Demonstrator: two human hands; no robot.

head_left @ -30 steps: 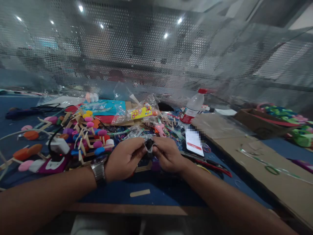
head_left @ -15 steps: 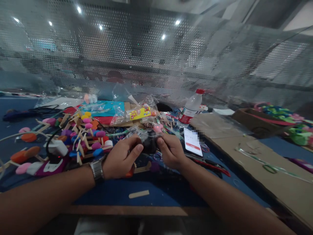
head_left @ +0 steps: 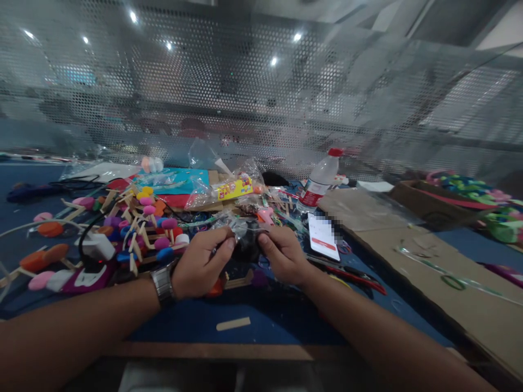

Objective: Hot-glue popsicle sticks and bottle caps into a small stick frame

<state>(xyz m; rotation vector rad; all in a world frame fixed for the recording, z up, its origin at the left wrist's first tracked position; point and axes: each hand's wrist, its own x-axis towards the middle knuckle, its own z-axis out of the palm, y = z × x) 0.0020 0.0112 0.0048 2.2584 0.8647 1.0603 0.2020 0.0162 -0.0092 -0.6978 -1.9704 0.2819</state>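
My left hand (head_left: 203, 262), with a metal watch on its wrist, pinches the left side of a clear plastic wrapping around a dark item (head_left: 247, 245). The right side of the same wrapping is pinched by my right hand (head_left: 283, 255). Both hands hold it above the blue table, at the middle of the view. What the dark item is cannot be made out. Below the hands lies a flat wooden stick (head_left: 233, 324). A phone (head_left: 322, 237) with a lit screen lies right of my right hand.
Coloured pieces on wooden sticks (head_left: 143, 223) pile up at the left, beside a purple power strip (head_left: 87, 276). A bottle (head_left: 318, 182) stands behind the phone. Red-handled pliers (head_left: 362, 279), cardboard (head_left: 433, 272) and a box (head_left: 433, 206) are at the right.
The thumbs and wrapping have shifted slightly, and my left thumb is now closer to its fingers. The dark item sits a little lower and left between the hands.
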